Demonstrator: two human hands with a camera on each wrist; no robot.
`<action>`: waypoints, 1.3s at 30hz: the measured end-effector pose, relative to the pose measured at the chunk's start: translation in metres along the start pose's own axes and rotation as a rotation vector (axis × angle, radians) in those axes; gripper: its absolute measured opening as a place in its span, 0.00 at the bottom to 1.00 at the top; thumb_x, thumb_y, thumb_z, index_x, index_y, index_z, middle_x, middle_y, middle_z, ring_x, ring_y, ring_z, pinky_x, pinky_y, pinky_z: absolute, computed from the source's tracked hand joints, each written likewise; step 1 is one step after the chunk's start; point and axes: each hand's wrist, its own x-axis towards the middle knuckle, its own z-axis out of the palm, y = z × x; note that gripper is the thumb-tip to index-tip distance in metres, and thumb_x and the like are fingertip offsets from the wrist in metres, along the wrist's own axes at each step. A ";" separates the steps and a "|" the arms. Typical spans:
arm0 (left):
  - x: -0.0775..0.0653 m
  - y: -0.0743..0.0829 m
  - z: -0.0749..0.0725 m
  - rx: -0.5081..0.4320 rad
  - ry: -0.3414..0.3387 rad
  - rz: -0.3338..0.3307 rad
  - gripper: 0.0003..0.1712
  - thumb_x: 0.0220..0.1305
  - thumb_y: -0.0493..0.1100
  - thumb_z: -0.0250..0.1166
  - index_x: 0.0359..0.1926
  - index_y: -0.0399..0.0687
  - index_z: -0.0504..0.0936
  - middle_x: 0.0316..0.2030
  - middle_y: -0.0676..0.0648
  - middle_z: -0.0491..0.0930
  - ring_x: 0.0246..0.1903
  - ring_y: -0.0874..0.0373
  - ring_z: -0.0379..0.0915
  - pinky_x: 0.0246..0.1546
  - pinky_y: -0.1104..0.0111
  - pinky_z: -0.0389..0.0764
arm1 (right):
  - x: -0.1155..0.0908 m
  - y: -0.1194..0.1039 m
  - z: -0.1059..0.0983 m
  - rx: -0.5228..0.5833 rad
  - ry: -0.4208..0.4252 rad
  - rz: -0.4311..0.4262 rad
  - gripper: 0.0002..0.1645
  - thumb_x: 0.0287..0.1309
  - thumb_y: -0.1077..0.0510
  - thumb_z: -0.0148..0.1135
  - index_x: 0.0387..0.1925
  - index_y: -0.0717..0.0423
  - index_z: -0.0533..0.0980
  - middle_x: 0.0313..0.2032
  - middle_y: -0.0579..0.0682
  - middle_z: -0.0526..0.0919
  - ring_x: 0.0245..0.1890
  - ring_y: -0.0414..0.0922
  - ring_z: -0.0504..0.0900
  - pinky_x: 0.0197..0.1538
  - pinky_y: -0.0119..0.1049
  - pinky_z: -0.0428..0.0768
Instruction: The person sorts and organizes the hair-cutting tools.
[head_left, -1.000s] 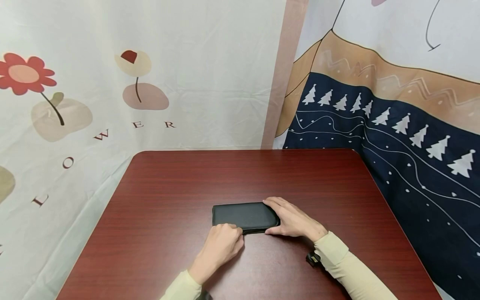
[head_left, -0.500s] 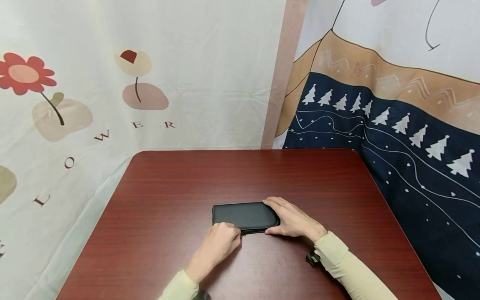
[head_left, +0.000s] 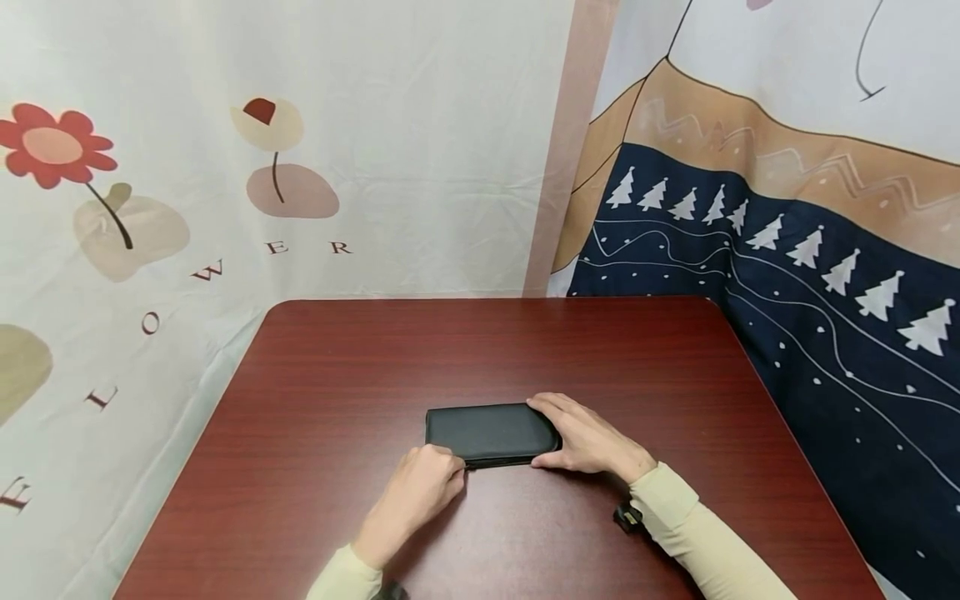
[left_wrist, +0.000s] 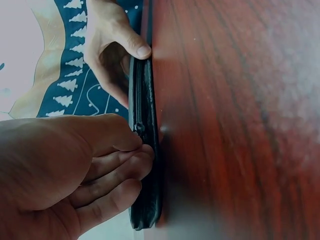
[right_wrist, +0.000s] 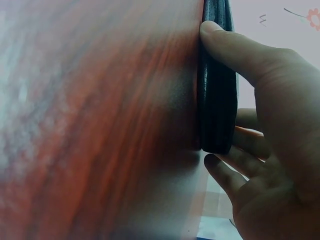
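Observation:
A black leather-look zip wallet (head_left: pixel 491 433), rounded at its right end, lies flat on the table. Along its near side runs a zipper (left_wrist: pixel 140 95), whose slider (left_wrist: pixel 139 128) shows just by the left fingertips. My left hand (head_left: pixel 420 492) is at the wallet's near left corner, thumb and curled fingers pinching what looks like the zipper pull; the pull itself is hidden. At the rounded end, my right hand (head_left: pixel 588 437) grips the wallet, with the thumb (right_wrist: pixel 212 30) on the near side and fingers round the far side.
The reddish-brown wooden table (head_left: pixel 360 358) has rounded far corners. Behind it hangs a pale curtain (head_left: pixel 435 167) with flower prints, and to the right a navy and tan cloth (head_left: pixel 675 250) with white trees. A dark wrist device (head_left: pixel 627 517) sits under the right cuff.
My left hand has slid leftward along the wallet's near edge, from near its middle toward the left corner. The right hand and the wallet stay in place.

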 end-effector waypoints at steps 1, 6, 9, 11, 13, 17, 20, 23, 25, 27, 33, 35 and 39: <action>-0.002 -0.002 0.001 0.004 0.005 0.004 0.16 0.55 0.35 0.72 0.17 0.56 0.79 0.17 0.56 0.75 0.15 0.61 0.69 0.16 0.57 0.70 | 0.000 0.000 0.000 -0.002 0.000 -0.002 0.57 0.59 0.39 0.86 0.81 0.60 0.72 0.77 0.58 0.78 0.78 0.56 0.78 0.78 0.56 0.81; -0.002 -0.001 -0.011 0.010 -0.009 -0.030 0.17 0.52 0.33 0.74 0.16 0.54 0.77 0.16 0.56 0.74 0.15 0.63 0.66 0.16 0.60 0.69 | -0.001 0.000 0.001 -0.004 0.001 -0.004 0.57 0.59 0.39 0.86 0.81 0.60 0.72 0.77 0.58 0.78 0.78 0.56 0.79 0.78 0.55 0.81; -0.005 -0.004 -0.015 0.006 -0.015 -0.053 0.18 0.52 0.33 0.74 0.16 0.54 0.77 0.16 0.56 0.75 0.15 0.62 0.68 0.16 0.61 0.70 | -0.001 0.000 0.000 -0.005 0.003 -0.001 0.57 0.59 0.39 0.86 0.81 0.60 0.72 0.77 0.58 0.78 0.78 0.56 0.79 0.78 0.56 0.81; -0.012 -0.013 -0.007 0.010 -0.004 -0.050 0.18 0.54 0.33 0.73 0.16 0.55 0.77 0.16 0.56 0.75 0.15 0.61 0.69 0.16 0.60 0.69 | -0.002 0.000 0.000 -0.005 0.002 0.002 0.57 0.59 0.39 0.86 0.81 0.59 0.72 0.77 0.58 0.78 0.78 0.56 0.79 0.77 0.56 0.81; -0.018 -0.023 -0.001 0.012 0.010 -0.043 0.18 0.58 0.35 0.71 0.17 0.57 0.77 0.16 0.57 0.74 0.16 0.62 0.68 0.16 0.59 0.68 | -0.002 0.000 0.000 -0.004 0.003 0.003 0.57 0.59 0.39 0.87 0.81 0.60 0.72 0.77 0.58 0.78 0.77 0.56 0.79 0.77 0.56 0.82; -0.025 -0.031 0.001 0.015 0.032 -0.051 0.19 0.58 0.35 0.70 0.17 0.58 0.76 0.15 0.61 0.70 0.17 0.66 0.62 0.16 0.58 0.68 | -0.002 0.000 0.000 0.000 0.004 0.003 0.57 0.59 0.39 0.87 0.80 0.60 0.72 0.77 0.58 0.79 0.77 0.56 0.79 0.78 0.56 0.81; -0.022 -0.025 -0.013 0.010 0.049 -0.073 0.20 0.53 0.34 0.72 0.16 0.59 0.73 0.15 0.62 0.67 0.18 0.68 0.57 0.16 0.59 0.68 | -0.002 0.000 0.001 0.004 0.002 0.004 0.57 0.59 0.40 0.87 0.80 0.61 0.72 0.76 0.58 0.79 0.77 0.55 0.79 0.78 0.55 0.81; -0.017 -0.017 -0.029 0.017 0.020 -0.108 0.23 0.52 0.32 0.73 0.15 0.58 0.70 0.15 0.62 0.64 0.19 0.69 0.54 0.17 0.62 0.68 | -0.002 0.000 0.002 0.007 0.000 0.006 0.57 0.59 0.40 0.87 0.80 0.61 0.72 0.77 0.58 0.79 0.78 0.55 0.79 0.78 0.55 0.81; -0.011 -0.010 -0.041 0.038 -0.034 -0.150 0.25 0.52 0.31 0.75 0.15 0.56 0.69 0.15 0.61 0.64 0.20 0.67 0.55 0.20 0.67 0.68 | -0.002 0.000 0.002 0.008 -0.001 0.006 0.57 0.59 0.40 0.87 0.80 0.61 0.72 0.77 0.59 0.79 0.78 0.56 0.78 0.79 0.56 0.80; -0.009 -0.009 -0.048 0.060 -0.079 -0.190 0.25 0.54 0.30 0.76 0.15 0.56 0.72 0.15 0.61 0.66 0.20 0.67 0.56 0.20 0.67 0.70 | -0.001 0.000 0.002 0.010 -0.002 0.006 0.57 0.60 0.40 0.86 0.80 0.61 0.72 0.77 0.59 0.78 0.78 0.56 0.78 0.79 0.55 0.80; -0.009 -0.020 -0.049 0.088 -0.089 -0.229 0.19 0.56 0.31 0.77 0.18 0.55 0.81 0.16 0.59 0.77 0.18 0.65 0.65 0.20 0.62 0.76 | 0.000 -0.001 -0.001 0.014 -0.006 0.005 0.56 0.60 0.41 0.86 0.80 0.61 0.72 0.77 0.59 0.78 0.78 0.56 0.78 0.79 0.56 0.80; -0.008 -0.024 -0.049 0.093 -0.085 -0.230 0.20 0.56 0.31 0.77 0.17 0.56 0.79 0.16 0.59 0.76 0.18 0.63 0.66 0.19 0.61 0.76 | 0.000 -0.002 -0.001 0.015 -0.007 0.004 0.56 0.60 0.41 0.86 0.80 0.61 0.71 0.78 0.59 0.78 0.79 0.57 0.78 0.79 0.57 0.80; -0.005 -0.032 -0.050 0.104 -0.089 -0.237 0.24 0.56 0.31 0.77 0.16 0.56 0.73 0.15 0.57 0.72 0.17 0.60 0.66 0.19 0.59 0.75 | 0.000 -0.002 -0.001 0.015 -0.002 -0.004 0.56 0.60 0.42 0.87 0.80 0.62 0.71 0.77 0.59 0.78 0.78 0.57 0.78 0.79 0.57 0.80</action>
